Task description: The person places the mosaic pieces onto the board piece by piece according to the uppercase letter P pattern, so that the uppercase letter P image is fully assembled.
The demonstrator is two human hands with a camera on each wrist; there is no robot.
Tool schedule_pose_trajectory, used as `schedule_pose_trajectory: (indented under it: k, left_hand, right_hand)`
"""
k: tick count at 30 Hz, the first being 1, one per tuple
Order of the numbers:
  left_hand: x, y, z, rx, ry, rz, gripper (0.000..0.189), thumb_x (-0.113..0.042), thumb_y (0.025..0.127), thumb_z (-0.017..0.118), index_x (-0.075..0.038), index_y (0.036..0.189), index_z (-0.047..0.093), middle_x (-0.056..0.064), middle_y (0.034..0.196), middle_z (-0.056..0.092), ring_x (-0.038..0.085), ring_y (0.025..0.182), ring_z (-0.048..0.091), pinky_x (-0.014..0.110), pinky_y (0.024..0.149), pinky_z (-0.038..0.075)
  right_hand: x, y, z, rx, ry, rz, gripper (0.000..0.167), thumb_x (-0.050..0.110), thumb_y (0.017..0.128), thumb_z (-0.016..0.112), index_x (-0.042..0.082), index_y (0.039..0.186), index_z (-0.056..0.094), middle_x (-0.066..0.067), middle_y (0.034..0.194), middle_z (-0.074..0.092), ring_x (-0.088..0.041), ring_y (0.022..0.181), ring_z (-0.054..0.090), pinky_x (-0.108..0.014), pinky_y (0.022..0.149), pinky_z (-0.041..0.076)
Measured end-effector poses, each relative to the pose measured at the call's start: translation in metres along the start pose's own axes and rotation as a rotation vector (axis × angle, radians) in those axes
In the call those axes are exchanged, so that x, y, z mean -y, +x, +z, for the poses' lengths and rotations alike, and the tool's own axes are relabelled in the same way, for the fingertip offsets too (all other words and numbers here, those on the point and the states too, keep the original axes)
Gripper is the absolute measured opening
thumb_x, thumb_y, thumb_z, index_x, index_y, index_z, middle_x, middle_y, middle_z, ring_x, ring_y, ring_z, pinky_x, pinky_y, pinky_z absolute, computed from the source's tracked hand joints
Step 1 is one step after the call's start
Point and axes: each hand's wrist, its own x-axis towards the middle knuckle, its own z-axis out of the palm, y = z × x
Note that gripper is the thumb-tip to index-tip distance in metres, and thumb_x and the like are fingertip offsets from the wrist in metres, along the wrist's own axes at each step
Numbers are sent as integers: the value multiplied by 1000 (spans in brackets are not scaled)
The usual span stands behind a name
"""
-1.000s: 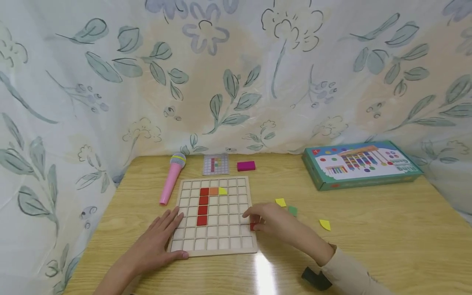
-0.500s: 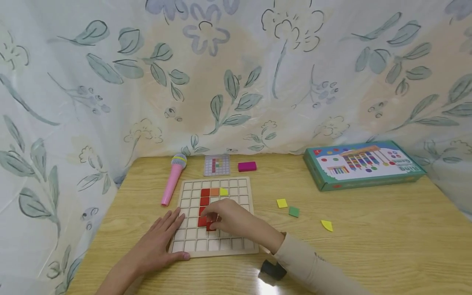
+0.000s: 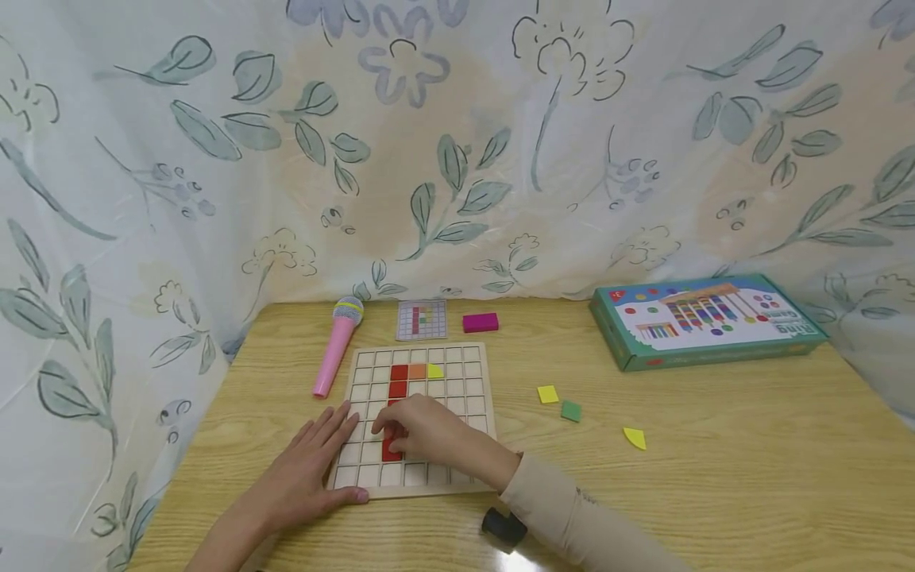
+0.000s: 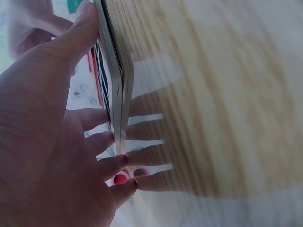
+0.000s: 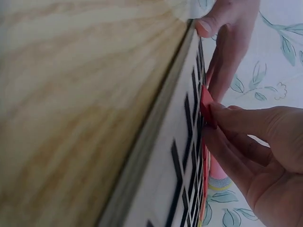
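A wooden grid board (image 3: 473,388) lies on the table, with a column of red square tiles (image 3: 398,389), an orange tile (image 3: 418,371) and a yellow rounded piece (image 3: 435,371) in its cells. My right hand (image 3: 425,429) pinches another red square tile (image 3: 391,452) between thumb and fingers at the lower end of the red column. In the right wrist view this tile (image 5: 207,107) is tilted against the board's surface. My left hand (image 3: 307,469) rests on the board's left edge, fingers straight, its thumb at the near left corner. Part of the red column is hidden by the right hand.
Right of the board lie a yellow square (image 3: 547,394), a green square (image 3: 571,411) and a yellow quarter-round piece (image 3: 635,438). Behind it are a pink microphone (image 3: 336,349), a pattern card (image 3: 422,320) and a magenta block (image 3: 480,322). A green game box (image 3: 708,322) stands back right.
My right hand has carried the red tile from the board's right edge leftward to the lower end of the red column. The left hand has stayed on the board.
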Motion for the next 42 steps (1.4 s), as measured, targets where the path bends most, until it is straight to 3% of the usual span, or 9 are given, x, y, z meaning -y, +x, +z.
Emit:
schedule_pose_trajectory:
  k: [6, 15, 22, 30, 37, 42]
  left_hand:
    - [-1, 1, -1, -7, 3, 9, 102, -72, 78, 63, -4, 150, 37, 14, 159, 28, 40, 144, 26, 58, 113, 24]
    - [-1, 1, 0, -21, 13, 23, 102, -72, 78, 62, -3, 150, 38, 14, 158, 29, 41, 143, 28, 59, 112, 26]
    - [-2, 1, -2, -27, 6, 28, 102, -70, 78, 64, -3, 150, 38, 15, 158, 29, 42, 142, 28, 60, 112, 26]
    - [-3, 1, -2, -5, -3, 10, 103, -71, 78, 63, -3, 150, 37, 15, 159, 28, 41, 143, 26, 60, 113, 24]
    - [-3, 0, -1, -3, 7, 5, 103, -72, 78, 62, -3, 150, 37, 15, 159, 28, 41, 143, 26, 59, 112, 25]
    - [-4, 0, -3, -14, 12, 12, 102, -71, 78, 64, -3, 150, 38, 15, 158, 29, 42, 143, 27, 60, 112, 26]
  right_hand:
    - [0, -1, 2, -14, -68, 3, 20, 10, 86, 75, 17, 105, 73, 13, 81, 63, 2, 75, 52, -12, 71, 45]
    - [-8, -21, -18, -69, -4, 17, 21, 9, 88, 73, 14, 109, 73, 10, 91, 69, 0, 83, 58, -15, 76, 49]
    - [-37, -56, -48, -169, 59, 64, 23, 3, 88, 71, 6, 111, 71, 0, 95, 70, -11, 87, 62, -22, 76, 54]
    - [-82, -107, -79, -268, 36, 141, 27, 0, 85, 73, 0, 112, 70, -8, 98, 71, -19, 89, 64, -32, 76, 58]
    - [-118, -150, -89, -277, -27, 282, 35, 5, 80, 79, 2, 113, 70, -4, 99, 71, -21, 90, 64, -37, 78, 57]
    - [-129, -167, -89, -251, -22, 305, 35, 6, 80, 79, 2, 113, 69, -4, 103, 71, -21, 92, 66, -37, 78, 57]
